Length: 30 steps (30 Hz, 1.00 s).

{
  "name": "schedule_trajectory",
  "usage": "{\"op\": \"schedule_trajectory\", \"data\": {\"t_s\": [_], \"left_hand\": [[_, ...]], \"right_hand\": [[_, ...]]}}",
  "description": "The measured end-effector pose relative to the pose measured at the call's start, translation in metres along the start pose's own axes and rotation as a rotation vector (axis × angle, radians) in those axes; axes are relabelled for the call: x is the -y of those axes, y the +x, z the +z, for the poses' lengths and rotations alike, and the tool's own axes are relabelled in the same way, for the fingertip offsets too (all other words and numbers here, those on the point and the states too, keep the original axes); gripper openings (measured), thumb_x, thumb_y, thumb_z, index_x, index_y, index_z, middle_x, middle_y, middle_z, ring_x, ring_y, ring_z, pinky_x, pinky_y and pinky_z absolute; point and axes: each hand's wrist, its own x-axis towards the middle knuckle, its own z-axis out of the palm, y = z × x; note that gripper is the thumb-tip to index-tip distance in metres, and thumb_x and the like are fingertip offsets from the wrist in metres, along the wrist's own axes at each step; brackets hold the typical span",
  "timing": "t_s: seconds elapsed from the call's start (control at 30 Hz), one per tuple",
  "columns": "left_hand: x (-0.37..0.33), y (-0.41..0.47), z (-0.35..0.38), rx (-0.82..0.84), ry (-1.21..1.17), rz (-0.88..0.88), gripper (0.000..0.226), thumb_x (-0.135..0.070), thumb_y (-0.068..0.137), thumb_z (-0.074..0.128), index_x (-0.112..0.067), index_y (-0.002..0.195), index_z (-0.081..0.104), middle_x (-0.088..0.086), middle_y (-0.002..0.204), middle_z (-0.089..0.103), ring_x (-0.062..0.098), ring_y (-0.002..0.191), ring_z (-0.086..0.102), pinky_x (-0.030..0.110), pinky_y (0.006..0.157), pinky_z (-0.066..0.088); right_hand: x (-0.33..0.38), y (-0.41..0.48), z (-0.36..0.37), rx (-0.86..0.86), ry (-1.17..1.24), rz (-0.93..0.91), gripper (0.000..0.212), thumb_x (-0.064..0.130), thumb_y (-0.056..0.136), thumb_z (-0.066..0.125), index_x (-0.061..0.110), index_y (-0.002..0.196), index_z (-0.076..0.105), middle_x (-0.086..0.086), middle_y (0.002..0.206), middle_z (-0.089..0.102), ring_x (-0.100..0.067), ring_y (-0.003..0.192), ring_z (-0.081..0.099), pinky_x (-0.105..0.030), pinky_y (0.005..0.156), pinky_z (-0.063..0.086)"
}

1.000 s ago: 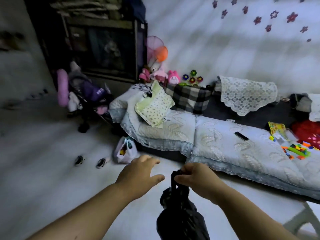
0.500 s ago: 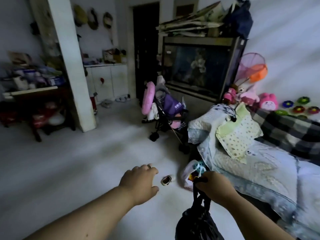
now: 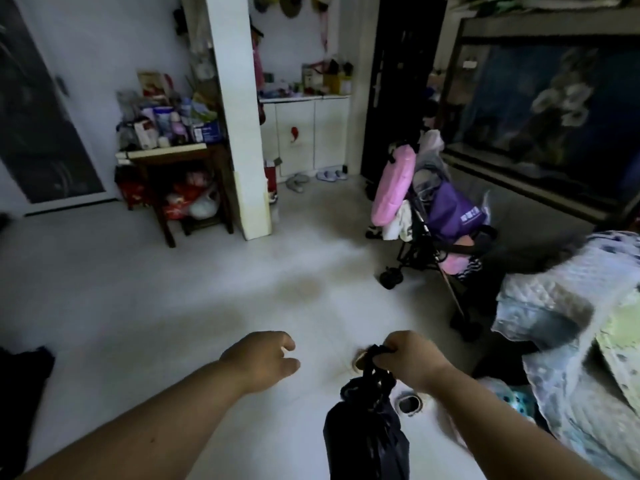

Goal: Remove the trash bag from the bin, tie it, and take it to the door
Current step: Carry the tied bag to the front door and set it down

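Note:
A black trash bag [image 3: 366, 434] hangs at the bottom centre, its top twisted into a knot. My right hand [image 3: 412, 358] grips that knotted top and carries the bag above the pale floor. My left hand [image 3: 265, 358] floats to the left of the bag, apart from it, fingers loosely curled and holding nothing. A dark door [image 3: 398, 81] stands at the far side of the room, right of a white cabinet.
A stroller [image 3: 433, 216] with a pink cushion stands ahead on the right. A bed with a patterned quilt [image 3: 568, 327] fills the right edge. A white pillar [image 3: 239, 116] and a cluttered wooden table [image 3: 180, 157] stand ahead left. A small shoe [image 3: 410, 403] lies beside the bag.
The view has swung left from the bed toward the pillar, table and dark door. The bag stays hanging from my right hand; my left hand stays free beside it.

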Motion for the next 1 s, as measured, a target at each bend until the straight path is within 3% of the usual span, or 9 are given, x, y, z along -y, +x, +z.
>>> {"op": "schedule_trajectory", "data": {"t_s": [0.27, 0.57, 0.73, 0.83, 1.0], "left_hand": [[0.027, 0.142, -0.069, -0.076, -0.078, -0.106, 0.042, -0.044, 0.081, 0.060, -0.027, 0.119, 0.059, -0.003, 0.122, 0.063, 0.014, 0.109, 0.059, 0.028, 0.096, 0.046], [0.054, 0.359, -0.149, 0.032, 0.069, 0.037, 0.039, -0.047, 0.081, 0.057, -0.028, 0.116, 0.060, -0.004, 0.119, 0.065, 0.012, 0.107, 0.059, 0.023, 0.090, 0.046], [0.048, 0.479, -0.221, 0.077, 0.077, 0.086, 0.040, -0.045, 0.085, 0.056, -0.025, 0.119, 0.058, -0.002, 0.122, 0.063, 0.013, 0.108, 0.059, 0.022, 0.091, 0.044], [0.033, 0.553, -0.252, 0.086, 0.051, 0.104, 0.041, -0.043, 0.086, 0.057, -0.024, 0.122, 0.057, 0.000, 0.124, 0.061, 0.013, 0.110, 0.058, 0.018, 0.088, 0.042], [0.003, 0.688, -0.292, 0.067, 0.075, 0.173, 0.039, -0.042, 0.086, 0.057, -0.024, 0.121, 0.057, 0.000, 0.124, 0.062, 0.009, 0.103, 0.056, 0.015, 0.082, 0.037]], "right_hand": [[0.048, 0.171, -0.052, 0.054, -0.007, -0.068, 0.029, 0.025, 0.081, 0.058, 0.014, 0.059, 0.042, -0.001, 0.060, 0.047, -0.016, 0.054, 0.042, -0.029, 0.050, 0.029], [0.086, 0.389, -0.082, 0.057, -0.152, -0.056, 0.026, 0.027, 0.081, 0.055, 0.015, 0.062, 0.043, -0.004, 0.069, 0.050, -0.020, 0.066, 0.049, -0.028, 0.050, 0.029], [0.111, 0.501, -0.125, -0.013, -0.032, 0.025, 0.028, 0.027, 0.080, 0.057, 0.015, 0.058, 0.044, 0.001, 0.056, 0.046, -0.014, 0.051, 0.043, -0.025, 0.046, 0.029], [0.114, 0.566, -0.144, -0.035, 0.000, 0.059, 0.029, 0.027, 0.082, 0.058, 0.015, 0.059, 0.045, 0.002, 0.058, 0.047, -0.013, 0.052, 0.044, -0.024, 0.046, 0.030], [0.107, 0.695, -0.183, -0.058, 0.002, 0.074, 0.028, 0.028, 0.084, 0.056, 0.002, 0.088, 0.064, -0.009, 0.083, 0.063, -0.020, 0.072, 0.056, -0.028, 0.058, 0.041]]}}
